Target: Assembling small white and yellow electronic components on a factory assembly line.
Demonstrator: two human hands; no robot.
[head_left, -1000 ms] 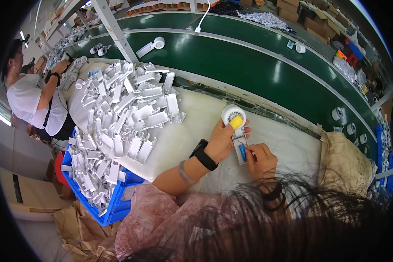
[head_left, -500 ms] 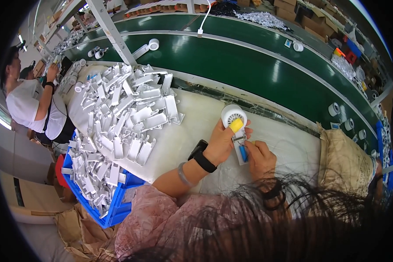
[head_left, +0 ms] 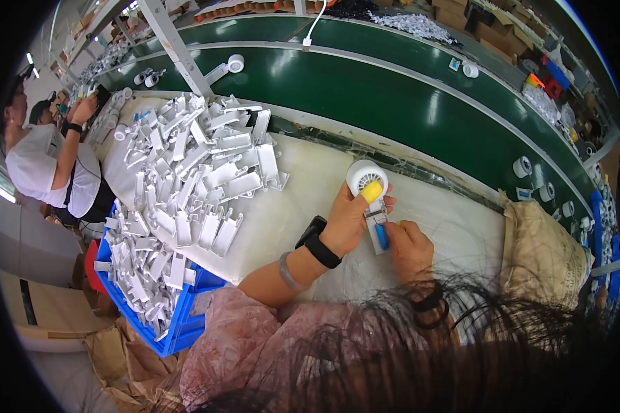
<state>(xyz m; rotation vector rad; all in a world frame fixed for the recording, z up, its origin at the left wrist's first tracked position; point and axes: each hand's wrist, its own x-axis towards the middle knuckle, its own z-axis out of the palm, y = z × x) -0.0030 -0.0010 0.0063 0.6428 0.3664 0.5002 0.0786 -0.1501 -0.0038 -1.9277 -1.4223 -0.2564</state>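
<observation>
My left hand (head_left: 346, 224), a yellow cover on its thumb, grips a small white handheld fan (head_left: 359, 172) just below its round grille. The fan's handle is open at the front and points toward me. Inside it lies a blue cylindrical battery (head_left: 381, 237), with small parts above it that are too fine to make out. At the handle's right edge my right hand (head_left: 413, 251) has thumb and forefinger pinched together beside the battery; what they hold is hidden. A heap of white plastic handle shells (head_left: 220, 182) covers the worktable to the left.
Below the heap, a blue bin (head_left: 170, 342) holds more shells. A brown sack (head_left: 544, 251) stands at the right. Beyond the table runs a green conveyor belt (head_left: 365, 93) carrying several fan parts. A person in a white shirt (head_left: 38, 162) works at the far left.
Both hands and the fan stay nearly in place; the right fingertips still pinch beside the battery. The whole view has shifted slightly. The person at left has raised their hands a little.
</observation>
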